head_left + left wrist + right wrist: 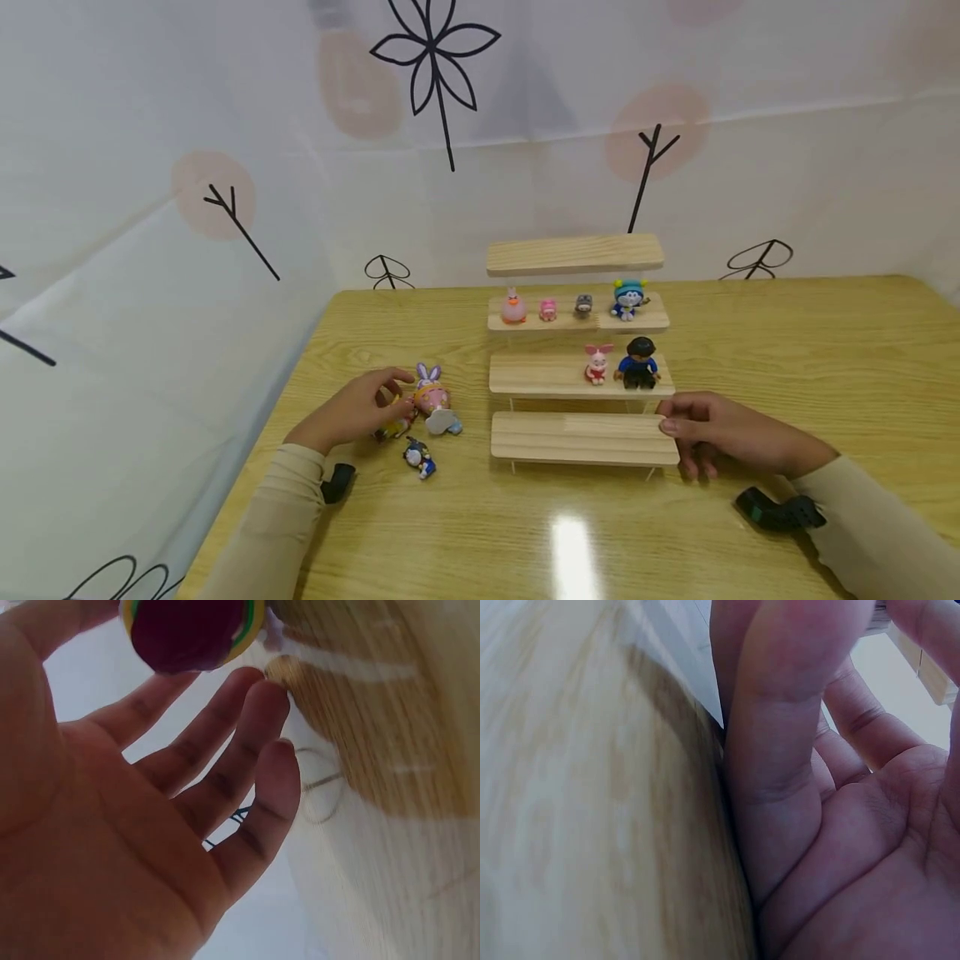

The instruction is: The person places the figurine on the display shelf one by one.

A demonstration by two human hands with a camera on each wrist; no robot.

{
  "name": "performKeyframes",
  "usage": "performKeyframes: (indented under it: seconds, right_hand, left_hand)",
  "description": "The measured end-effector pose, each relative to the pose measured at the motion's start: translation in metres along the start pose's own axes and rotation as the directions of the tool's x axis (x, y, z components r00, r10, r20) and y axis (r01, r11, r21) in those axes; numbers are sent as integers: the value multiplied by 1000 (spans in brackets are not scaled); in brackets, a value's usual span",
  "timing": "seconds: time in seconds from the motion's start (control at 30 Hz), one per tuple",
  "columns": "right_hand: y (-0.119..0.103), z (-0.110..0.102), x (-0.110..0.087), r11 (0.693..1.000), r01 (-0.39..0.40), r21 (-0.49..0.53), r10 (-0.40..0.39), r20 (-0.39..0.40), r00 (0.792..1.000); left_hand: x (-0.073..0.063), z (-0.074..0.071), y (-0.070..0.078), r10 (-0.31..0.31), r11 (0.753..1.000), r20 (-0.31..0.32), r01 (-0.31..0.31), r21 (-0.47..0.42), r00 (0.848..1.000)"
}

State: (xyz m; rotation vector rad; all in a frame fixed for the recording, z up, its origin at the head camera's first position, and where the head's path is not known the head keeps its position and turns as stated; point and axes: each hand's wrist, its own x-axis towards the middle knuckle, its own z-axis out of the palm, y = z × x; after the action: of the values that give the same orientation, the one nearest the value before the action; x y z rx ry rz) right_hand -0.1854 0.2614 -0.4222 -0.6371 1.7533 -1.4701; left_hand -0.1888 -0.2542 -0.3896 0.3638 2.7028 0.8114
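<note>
My left hand (360,412) is at a small group of toy figures on the left of the table, thumb and index finger apart. Close by its thumb lies a yellow-and-green figurine (395,427), partly hidden by the hand; its round purple base (191,634) shows in the left wrist view. Just right of it lie a rabbit-eared figurine (432,396) in pink and a small dark-haired figurine (419,457). My right hand (723,429) pinches the right end of the lowest step of a wooden tiered display shelf (581,450), with the lower fingers by the tabletop.
On the shelf's upper tiers stand a pink duck figure (513,308), a small pink figure (548,311), a grey one (583,306) and a blue-hatted one (627,300). Lower down are a piglet figure (597,365) and a dark-haired doll (639,364). A printed cloth (525,192) hangs behind.
</note>
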Motion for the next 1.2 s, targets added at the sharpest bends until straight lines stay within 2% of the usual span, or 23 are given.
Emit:
performKeyframes:
  seconds: [0.13,0.37,0.6,0.77,0.97,1.2]
  right_hand:
    - [0,0,0,1000,-12,-8,12,-3,1000]
    - [0,0,0,1000,11,20,-11,14,1000]
    - [0,-1,0,999,-26,-47,25,-13,1000]
    - [1,-1,0,999,-26,-44,25,-12,1000]
    - [-1,-2,0,998,-29,-57,28,-16,999]
    - [-1,-2,0,997,-46,-66,45,-20,999]
  left_hand:
    - [-1,-1,1,-11,999,27,12,-33,1000]
    - [-1,-1,1,-13,999,50,15,-34,999]
    - [-3,-2,-1,-29,999,57,28,19,998]
    - [-2,0,-3,-31,999,66,28,39,997]
    - [0,1,-2,-9,998,20,7,64,1000]
    - [0,1,-2,-35,995,-26,37,89,999]
